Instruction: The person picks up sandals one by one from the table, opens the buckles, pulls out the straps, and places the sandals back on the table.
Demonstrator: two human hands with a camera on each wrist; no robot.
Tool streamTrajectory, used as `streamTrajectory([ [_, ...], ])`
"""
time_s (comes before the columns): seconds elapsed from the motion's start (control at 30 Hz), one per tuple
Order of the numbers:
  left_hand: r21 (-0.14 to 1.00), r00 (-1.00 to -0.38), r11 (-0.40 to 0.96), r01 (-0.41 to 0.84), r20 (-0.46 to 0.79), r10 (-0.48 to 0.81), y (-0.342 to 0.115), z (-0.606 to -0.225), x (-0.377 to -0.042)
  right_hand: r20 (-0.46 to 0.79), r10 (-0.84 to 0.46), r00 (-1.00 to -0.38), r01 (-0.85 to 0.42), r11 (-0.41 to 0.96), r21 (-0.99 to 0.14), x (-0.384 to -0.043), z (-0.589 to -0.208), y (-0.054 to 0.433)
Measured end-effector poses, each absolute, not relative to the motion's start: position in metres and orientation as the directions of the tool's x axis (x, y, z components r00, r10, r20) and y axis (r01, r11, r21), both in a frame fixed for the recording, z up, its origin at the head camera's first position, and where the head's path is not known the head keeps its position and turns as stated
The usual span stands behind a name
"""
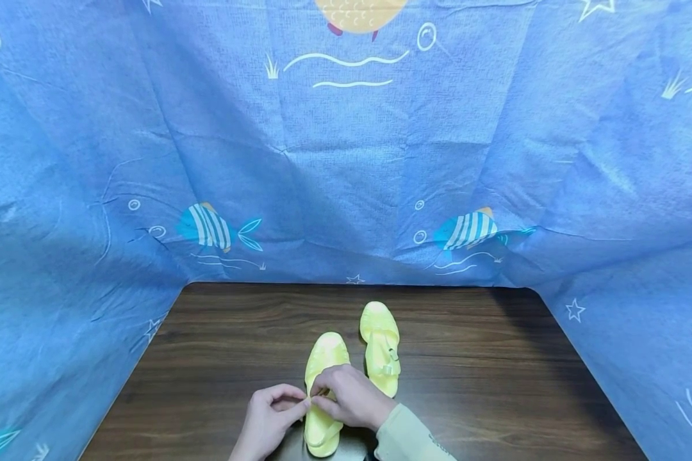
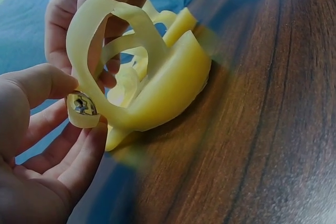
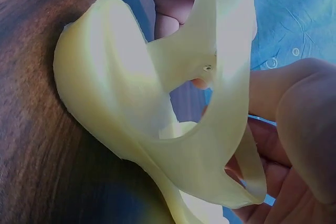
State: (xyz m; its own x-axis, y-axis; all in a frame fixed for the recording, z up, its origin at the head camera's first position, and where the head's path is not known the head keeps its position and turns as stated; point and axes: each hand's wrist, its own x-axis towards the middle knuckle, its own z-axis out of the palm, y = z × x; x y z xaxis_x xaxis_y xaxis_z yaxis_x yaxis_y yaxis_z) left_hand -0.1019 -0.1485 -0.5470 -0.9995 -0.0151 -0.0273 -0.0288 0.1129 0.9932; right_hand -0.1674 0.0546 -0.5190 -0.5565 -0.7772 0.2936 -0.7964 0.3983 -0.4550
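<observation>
A pale yellow jelly sandal (image 1: 330,349) rests on the dark wooden table, toe pointing away from me, with both hands at its ankle strap. At its left side, my left hand (image 1: 272,413) pinches the strap by a round silver buckle (image 2: 83,103), thumb on one side and fingers on the other. My right hand (image 1: 352,396) reaches over the sandal from the right and holds the strap (image 3: 235,77) close to the left fingertips. In the right wrist view a small metal rivet (image 3: 208,68) shows inside the strap. The right fingertips are partly hidden behind the yellow plastic.
The matching yellow sandal (image 1: 379,330) lies a little farther off to the right, with its own buckle. Dark wood tabletop (image 1: 496,378) spreads to both sides. A blue cloth (image 1: 346,160) printed with fish hangs behind and around the table.
</observation>
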Motion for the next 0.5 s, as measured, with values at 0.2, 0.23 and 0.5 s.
streamTrajectory([
  [0.2, 0.994, -1.000, 0.106, -0.006, -0.005, -0.006, -0.1486, -0.5490, -0.1005, 0.320, -0.772, -0.548, -0.799, 0.370, -0.474, -0.1684, -0.5216, 0.0564],
  [0.23, 0.994, -1.000, 0.106, 0.004, 0.004, -0.001, -0.1488, -0.5492, -0.1002, 0.324, -0.772, -0.547, -0.799, 0.365, -0.479, -0.1685, -0.5218, 0.0567],
  [0.5, 0.991, -1.000, 0.131, 0.003, 0.002, 0.004, -0.1520, -0.5505, -0.0998, 0.339, -0.752, -0.565, -0.786, 0.366, -0.499, -0.1700, -0.5186, 0.0615],
])
